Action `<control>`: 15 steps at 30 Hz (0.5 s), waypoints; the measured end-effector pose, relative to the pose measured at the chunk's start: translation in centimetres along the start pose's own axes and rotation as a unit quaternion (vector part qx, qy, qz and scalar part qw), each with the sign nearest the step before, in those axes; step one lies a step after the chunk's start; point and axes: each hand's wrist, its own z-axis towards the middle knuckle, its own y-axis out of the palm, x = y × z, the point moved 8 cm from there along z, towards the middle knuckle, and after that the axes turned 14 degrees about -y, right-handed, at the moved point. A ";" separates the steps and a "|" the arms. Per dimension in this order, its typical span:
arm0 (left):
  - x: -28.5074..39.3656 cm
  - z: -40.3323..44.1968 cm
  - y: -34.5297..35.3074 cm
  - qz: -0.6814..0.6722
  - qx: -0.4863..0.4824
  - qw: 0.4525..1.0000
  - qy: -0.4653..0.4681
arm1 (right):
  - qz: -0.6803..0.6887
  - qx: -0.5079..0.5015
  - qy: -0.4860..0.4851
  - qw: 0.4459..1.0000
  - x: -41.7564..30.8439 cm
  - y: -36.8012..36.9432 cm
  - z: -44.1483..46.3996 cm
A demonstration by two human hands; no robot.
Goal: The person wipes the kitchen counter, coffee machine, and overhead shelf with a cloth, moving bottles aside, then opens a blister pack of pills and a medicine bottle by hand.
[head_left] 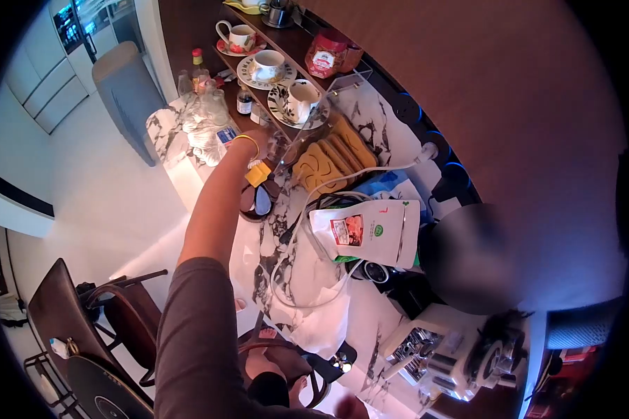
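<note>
My left arm stretches up across the marble counter, and my left hand point(258, 137) is under the lower edge of the cup shelf. A yellow band circles its wrist. The fingers are mostly hidden, so I cannot make out what they touch. Close by stand a small dark bottle point(244, 102) with a white label and a blue-and-white packet point(226, 135). Below the wrist, a yellow square piece point(258, 174) sits by a round dark holder with several coloured oval pieces point(262, 201). My right hand is out of view.
Patterned cups on saucers point(269, 68) and a red-lidded jar point(326, 54) stand on the brown shelf point(286, 42). Yellow-brown slabs point(335, 157), a white pouch point(367, 232) and a looping white cable point(279, 305) lie on the counter. A coffee machine point(461, 359) and chair point(129, 314) are nearer.
</note>
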 end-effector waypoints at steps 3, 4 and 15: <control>-0.1 1.1 1.9 0.026 -0.059 0.998 0.012 | -0.013 0.004 -0.002 1.000 -0.2 0.2 0.7; -0.2 1.4 2.4 0.025 -0.059 0.998 0.015 | -0.014 0.006 -0.003 1.000 -0.1 0.1 0.8; -1.3 -0.6 0.8 0.033 0.121 0.991 0.042 | -0.026 -0.004 -0.021 0.999 0.7 -1.7 1.0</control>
